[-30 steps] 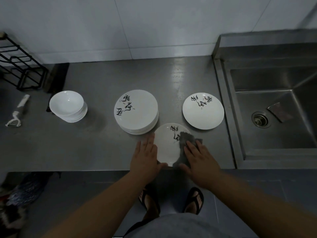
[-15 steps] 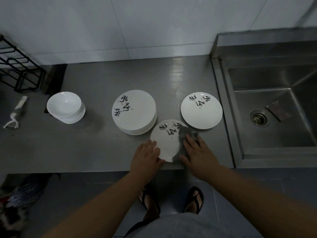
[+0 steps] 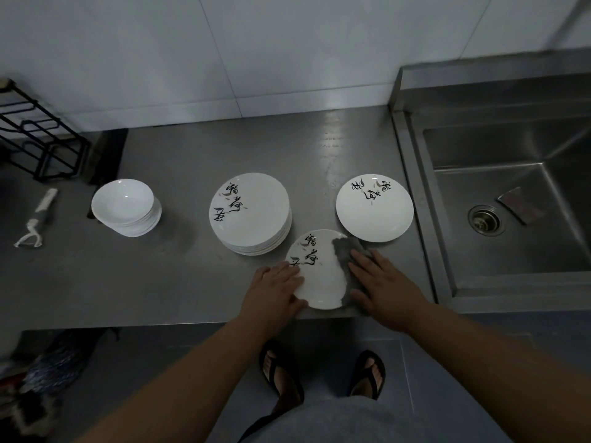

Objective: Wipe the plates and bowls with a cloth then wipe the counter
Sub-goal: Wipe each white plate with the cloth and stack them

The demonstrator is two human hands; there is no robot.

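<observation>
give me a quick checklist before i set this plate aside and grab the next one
1. The left hand steadies the plate at its left rim: ok.
2. The right hand presses the grey cloth on the plate's right side: ok.
3. The plate lies fully on the counter: ok, though near the front edge.
4. The plate's whole face is wiped: cannot tell.
5. The single plate to the right is bare on top for stacking: ok.
6. The plate stack is close behind: ok.

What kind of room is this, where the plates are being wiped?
Most likely a kitchen, a plain one: a steel counter runs into a steel sink with a drain, a stack of plates and nested bowls stand on the counter, and white wall tiles back it.
</observation>
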